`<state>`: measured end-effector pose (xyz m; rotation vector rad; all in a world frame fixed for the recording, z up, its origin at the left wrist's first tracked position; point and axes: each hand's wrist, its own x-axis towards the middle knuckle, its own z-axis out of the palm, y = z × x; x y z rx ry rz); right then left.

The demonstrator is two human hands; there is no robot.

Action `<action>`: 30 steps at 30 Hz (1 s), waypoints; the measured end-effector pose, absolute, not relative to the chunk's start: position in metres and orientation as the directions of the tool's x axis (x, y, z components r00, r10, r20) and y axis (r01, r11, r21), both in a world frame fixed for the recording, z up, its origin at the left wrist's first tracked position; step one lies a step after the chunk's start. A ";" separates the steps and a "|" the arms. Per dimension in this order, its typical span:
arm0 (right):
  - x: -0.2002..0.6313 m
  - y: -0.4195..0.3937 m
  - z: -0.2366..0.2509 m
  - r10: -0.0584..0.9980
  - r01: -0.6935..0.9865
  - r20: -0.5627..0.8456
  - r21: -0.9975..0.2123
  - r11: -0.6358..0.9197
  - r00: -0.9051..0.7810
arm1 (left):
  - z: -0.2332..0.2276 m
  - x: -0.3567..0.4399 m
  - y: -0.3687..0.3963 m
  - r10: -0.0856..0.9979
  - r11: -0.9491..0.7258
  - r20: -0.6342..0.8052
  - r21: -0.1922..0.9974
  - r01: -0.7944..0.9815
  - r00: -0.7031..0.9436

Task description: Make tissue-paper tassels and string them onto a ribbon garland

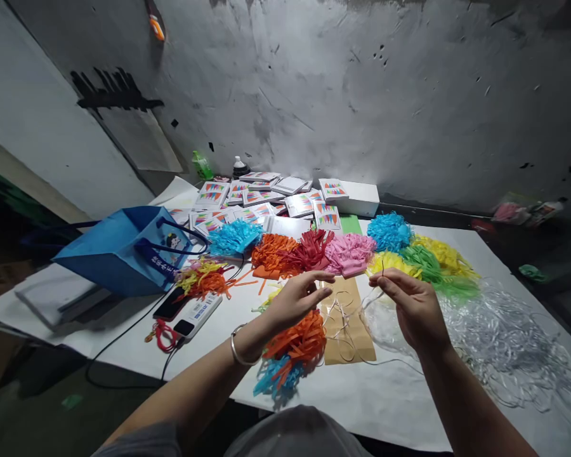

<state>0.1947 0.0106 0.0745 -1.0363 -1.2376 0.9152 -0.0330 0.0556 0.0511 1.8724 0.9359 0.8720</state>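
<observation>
My right hand [416, 311] pinches a thin white string [364, 306] between thumb and fingers, and a short end shows above the fingertips. Loops of string lie below on a brown paper sheet [356, 339]. My left hand [299, 299] hangs over the sheet's left side, thumb apart from the fingers, with nothing visible in it. Beneath the left wrist are bundles of orange strips [301, 339] and blue strips [278, 376]. Past both hands stand red [314, 249], pink [349, 252] and yellow [396, 265] bundles of strips.
At the right lies a big tangle of clear-white cord [504, 336]. Printed packets [261, 197] and a white box [359, 200] stand at the back by the wall. On the left are a blue bag [117, 251], phones [185, 327] and a black cable [124, 343].
</observation>
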 end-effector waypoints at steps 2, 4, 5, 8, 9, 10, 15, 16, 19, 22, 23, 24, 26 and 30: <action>0.191 0.014 0.082 0.946 0.019 0.309 -0.951 0.308 0.101 | 0.062 -0.019 0.057 0.812 -0.384 0.231 0.903 0.193 0.536; 0.186 0.017 0.085 0.941 0.018 0.331 -0.944 0.330 0.075 | 0.066 -0.004 0.056 0.783 -0.397 0.249 0.906 0.150 0.570; 0.185 0.018 0.085 0.940 0.008 0.335 -0.942 0.336 0.061 | 0.065 0.003 0.056 0.778 -0.398 0.256 0.908 0.133 0.574; 0.182 0.020 0.082 0.951 -0.049 0.307 -0.950 0.309 0.042 | 0.056 0.018 0.055 0.778 -0.397 0.286 0.914 0.084 0.559; 0.182 0.020 0.080 0.956 -0.073 0.290 -0.953 0.293 0.050 | 0.052 0.020 0.055 0.777 -0.401 0.295 0.913 0.076 0.557; 0.183 0.020 0.078 0.961 -0.098 0.270 -0.956 0.275 0.059 | 0.049 0.021 0.056 0.775 -0.409 0.301 0.909 0.078 0.555; 0.183 0.018 0.068 0.974 -0.187 0.199 -0.958 0.216 0.105 | 0.036 0.016 0.055 0.774 -0.458 0.291 0.871 0.180 0.563; 0.183 0.018 0.065 0.973 -0.198 0.194 -0.956 0.215 0.121 | 0.032 0.015 0.055 0.775 -0.472 0.290 0.856 0.209 0.562; 0.194 0.021 0.057 0.958 -0.255 0.192 -0.936 0.244 0.211 | 0.013 0.006 0.061 0.780 -0.531 0.288 0.775 0.343 0.556; 0.231 0.026 0.053 0.915 -0.319 0.187 -0.896 0.307 0.357 | -0.018 -0.012 0.075 0.822 -0.521 0.242 0.684 0.511 0.515; 0.249 0.026 0.052 0.895 -0.337 0.174 -0.883 0.326 0.411 | -0.029 -0.018 0.079 0.839 -0.501 0.222 0.670 0.547 0.496; 0.270 0.026 0.053 0.860 -0.370 0.133 -0.863 0.345 0.493 | -0.039 -0.025 0.083 0.852 -0.482 0.205 0.664 0.571 0.481; 0.312 0.022 0.055 0.785 -0.397 0.047 -0.843 0.363 0.618 | -0.057 -0.038 0.089 0.859 -0.464 0.179 0.666 0.584 0.479; 0.379 -0.001 0.058 0.650 -0.272 0.063 -0.875 0.401 0.758 | -0.081 -0.057 0.087 0.853 -0.466 0.167 0.670 0.579 0.494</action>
